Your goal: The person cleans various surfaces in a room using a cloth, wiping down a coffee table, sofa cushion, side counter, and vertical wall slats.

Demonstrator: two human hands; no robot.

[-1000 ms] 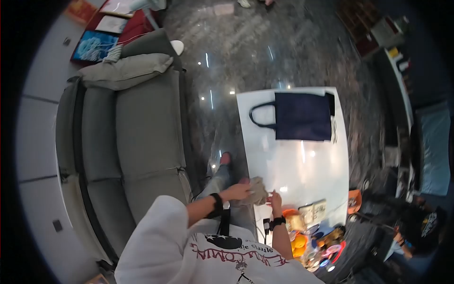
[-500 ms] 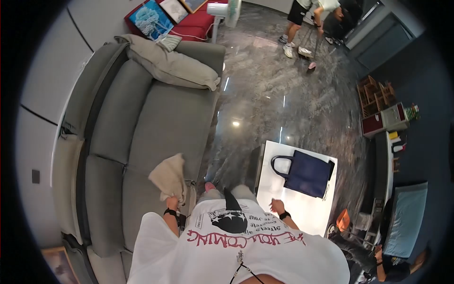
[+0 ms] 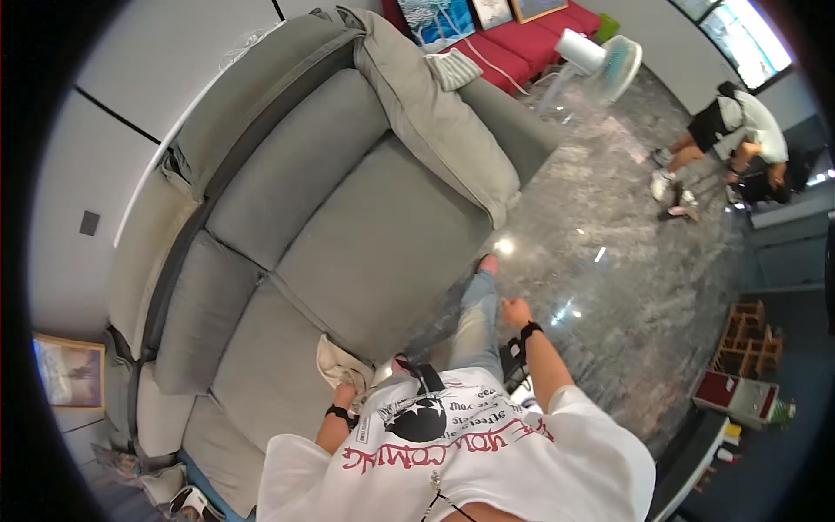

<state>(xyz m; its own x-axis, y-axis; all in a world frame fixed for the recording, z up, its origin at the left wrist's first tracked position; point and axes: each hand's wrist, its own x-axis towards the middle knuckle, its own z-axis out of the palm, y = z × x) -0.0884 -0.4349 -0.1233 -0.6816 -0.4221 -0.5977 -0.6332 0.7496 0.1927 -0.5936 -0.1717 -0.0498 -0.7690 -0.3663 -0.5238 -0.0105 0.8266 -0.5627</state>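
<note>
A beige cloth [image 3: 335,361] hangs from my left hand [image 3: 345,396], low beside the seat edge of the grey sofa [image 3: 383,244]. My fingers are closed round its lower end. Out over the dark marbled floor, my right hand [image 3: 517,311] is raised with its fingers curled; whether anything small is inside them cannot be made out. Black bands circle both wrists. A long beige cushion [image 3: 444,113] lies along the sofa's far arm, with a striped cloth [image 3: 454,70] beside it.
A white fan [image 3: 600,65] stands past the sofa's far end, near a red sofa [image 3: 513,52] with framed pictures. At the right, another person [image 3: 739,126] bends over the floor near a dustpan [image 3: 683,207]. Wooden shelves [image 3: 746,344] stand at the right wall.
The view has turned left towards the sofa, and the white table with the blue bag has left it. My right hand has moved forward over the floor; the cloth hangs lower, nearer my body.
</note>
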